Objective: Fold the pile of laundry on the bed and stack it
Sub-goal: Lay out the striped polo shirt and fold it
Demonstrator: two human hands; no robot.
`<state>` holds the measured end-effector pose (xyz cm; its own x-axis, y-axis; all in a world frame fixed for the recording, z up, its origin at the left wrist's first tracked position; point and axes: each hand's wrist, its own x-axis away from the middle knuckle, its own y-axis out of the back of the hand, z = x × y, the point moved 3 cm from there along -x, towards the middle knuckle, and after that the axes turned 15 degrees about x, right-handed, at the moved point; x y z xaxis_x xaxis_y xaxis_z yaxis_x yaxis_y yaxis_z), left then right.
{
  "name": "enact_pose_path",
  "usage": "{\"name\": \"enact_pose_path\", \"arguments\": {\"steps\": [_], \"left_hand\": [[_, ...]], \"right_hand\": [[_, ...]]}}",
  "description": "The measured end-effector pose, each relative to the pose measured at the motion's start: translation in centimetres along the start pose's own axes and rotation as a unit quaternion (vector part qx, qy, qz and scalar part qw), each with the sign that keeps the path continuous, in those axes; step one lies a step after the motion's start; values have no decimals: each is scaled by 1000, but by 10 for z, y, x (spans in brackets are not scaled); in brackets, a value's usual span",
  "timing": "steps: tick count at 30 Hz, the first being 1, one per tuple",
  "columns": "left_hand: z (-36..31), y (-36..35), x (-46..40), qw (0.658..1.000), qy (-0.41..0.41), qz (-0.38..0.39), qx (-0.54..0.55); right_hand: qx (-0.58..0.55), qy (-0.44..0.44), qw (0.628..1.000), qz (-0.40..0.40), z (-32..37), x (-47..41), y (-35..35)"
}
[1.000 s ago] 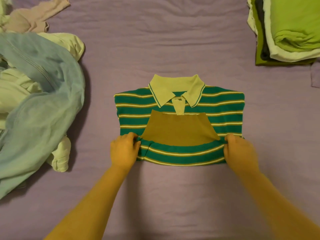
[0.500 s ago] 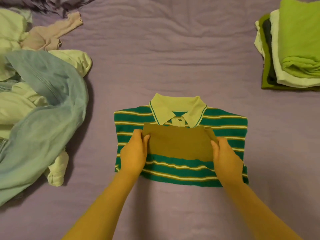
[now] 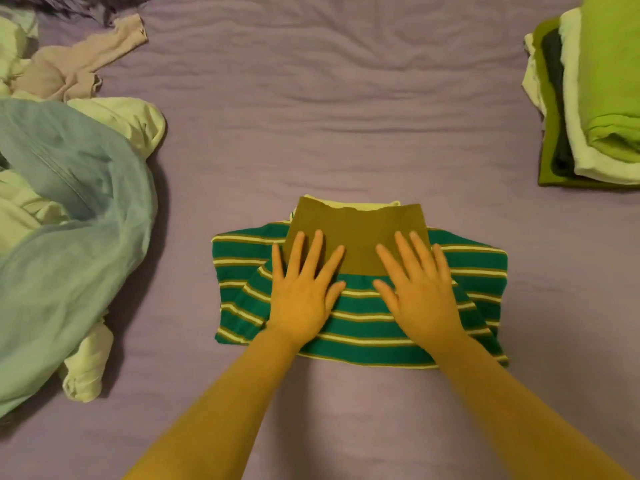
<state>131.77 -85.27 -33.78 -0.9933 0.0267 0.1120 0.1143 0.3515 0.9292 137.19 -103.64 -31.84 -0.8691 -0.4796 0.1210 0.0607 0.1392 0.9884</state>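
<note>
Knitwear like this striped polo shirt [image 3: 360,327] looks soft, light and limp, likely to slump unless lifted from under both side edges together; it lies folded on the purple bed [image 3: 329,116], between the loose pile [image 3: 69,209] and the folded stack [image 3: 588,98]; left hand [image 3: 303,289] and right hand [image 3: 420,289] press flat on it, fingers spread, gripping nothing.

It was a home bedroom, shown by the wrinkled lilac bed sheet [image 3: 346,98] that filled the view, a loose heap of unfolded clothes [image 3: 69,202] lying on its left side, and a neat stack of folded garments [image 3: 595,98] resting on its right.
</note>
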Motion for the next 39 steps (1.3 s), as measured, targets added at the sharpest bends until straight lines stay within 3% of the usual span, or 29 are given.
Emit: {"name": "enact_pose_path", "arguments": {"steps": [3, 8, 11, 14, 17, 21, 24, 28, 32, 35, 39], "left_hand": [[14, -18, 11, 999, 43, 26, -6], [8, -15, 9, 996, 74, 50, -16], [-21, 0, 12, 993, 112, 22, -1], [-71, 6, 20, 997, 45, -27, 48], [-125, 1, 27, 988, -29, -8, 151], [-185, -13, 25, 966, -45, 56, 248], [-213, -33, 21, 967, -18, 78, 241], [-233, -56, 16, 976, 56, 151, 146], [-237, -52, 7, 984, 87, 101, 114], [-229, -35, 7, 983, 82, 59, 156], [-192, -10, 19, 912, 180, 59, 364]], "right_hand": [[45, 35, 996, 70, -7, 7, -26], [56, 51, 991, 112, -15, 4, -27], [81, 97, 984, 128, -22, 2, -16], [80, 114, 985, 99, -49, -5, 9], [53, 93, 985, 137, -85, -7, 15], [-73, 19, 976, 202, -122, -3, 2], [-140, -15, 973, 182, -128, 5, -4], [-123, -25, 983, 136, -126, 6, -12], [-120, -41, 983, 134, -130, 3, -12], [-184, -92, 967, 147, -132, -5, -1], [-269, -170, 931, 178, -124, -18, 15]]}}
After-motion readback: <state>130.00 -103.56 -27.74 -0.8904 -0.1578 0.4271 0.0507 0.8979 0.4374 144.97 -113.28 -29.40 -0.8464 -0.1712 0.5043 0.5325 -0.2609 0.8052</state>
